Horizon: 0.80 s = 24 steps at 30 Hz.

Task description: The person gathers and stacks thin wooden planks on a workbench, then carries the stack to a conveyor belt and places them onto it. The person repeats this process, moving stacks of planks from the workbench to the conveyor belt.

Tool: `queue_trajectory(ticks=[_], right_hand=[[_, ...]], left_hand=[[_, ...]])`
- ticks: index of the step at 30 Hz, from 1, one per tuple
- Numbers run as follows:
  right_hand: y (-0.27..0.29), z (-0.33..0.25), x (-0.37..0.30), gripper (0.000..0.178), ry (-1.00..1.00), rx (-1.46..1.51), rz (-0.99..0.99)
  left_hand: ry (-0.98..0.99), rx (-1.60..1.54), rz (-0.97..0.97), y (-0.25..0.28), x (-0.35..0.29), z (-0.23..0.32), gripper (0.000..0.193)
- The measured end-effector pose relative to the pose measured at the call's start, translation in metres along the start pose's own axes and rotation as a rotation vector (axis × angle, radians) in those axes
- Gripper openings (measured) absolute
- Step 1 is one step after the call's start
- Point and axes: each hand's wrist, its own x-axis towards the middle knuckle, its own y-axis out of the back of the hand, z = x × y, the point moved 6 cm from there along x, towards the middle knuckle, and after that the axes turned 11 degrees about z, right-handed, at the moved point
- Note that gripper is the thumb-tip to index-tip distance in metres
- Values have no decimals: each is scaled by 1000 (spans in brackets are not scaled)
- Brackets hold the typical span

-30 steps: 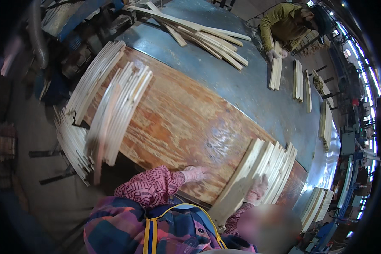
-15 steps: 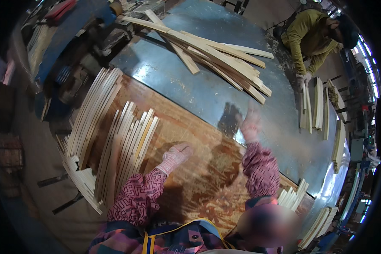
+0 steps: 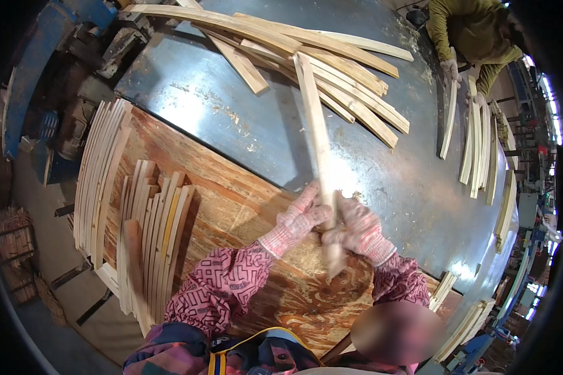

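A pale wooden strip (image 3: 318,137) stretches between my gloved hands, its near end blurred over the brown plywood board (image 3: 231,194) and its far end across the blue metal table (image 3: 231,125). My left hand (image 3: 301,215) grips it from the left side. On the other side, my right hand (image 3: 358,230) is closed round it near its lower end. Beyond the hands lies a loose, crossed pile of wooden strips (image 3: 350,69), which the held strip's far end overlaps in view.
Stacked strips (image 3: 100,187) and a second bundle of strips (image 3: 162,231) lie along the plywood's left side. Shorter strips (image 3: 443,289) lie at the right. Across the table a co-worker (image 3: 466,37) handles strips (image 3: 478,144). Dark machinery (image 3: 75,119) stands far left.
My right hand, empty and reaching toward the pile before, has drawn back with a wooden strip. My left hand has moved right and taken hold of it too. The view has shifted slightly.
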Motion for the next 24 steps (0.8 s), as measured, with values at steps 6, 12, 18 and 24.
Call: queue_trajectory(ticks=[6, 12, 18, 24], right_hand=[[92, 100, 131, 103, -122, -242, 685], [80, 79, 176, 107, -89, -306, 478], [29, 31, 66, 75, -192, -107, 195], [-102, -45, -117, 90, -288, 75, 304]], left_hand=[[121, -77, -105, 18, -43, -3, 54], [183, -46, -10, 76, -99, -28, 44], [49, -222, 203, 102, -126, -40, 44], [-145, -281, 323, 133, -195, -19, 43]])
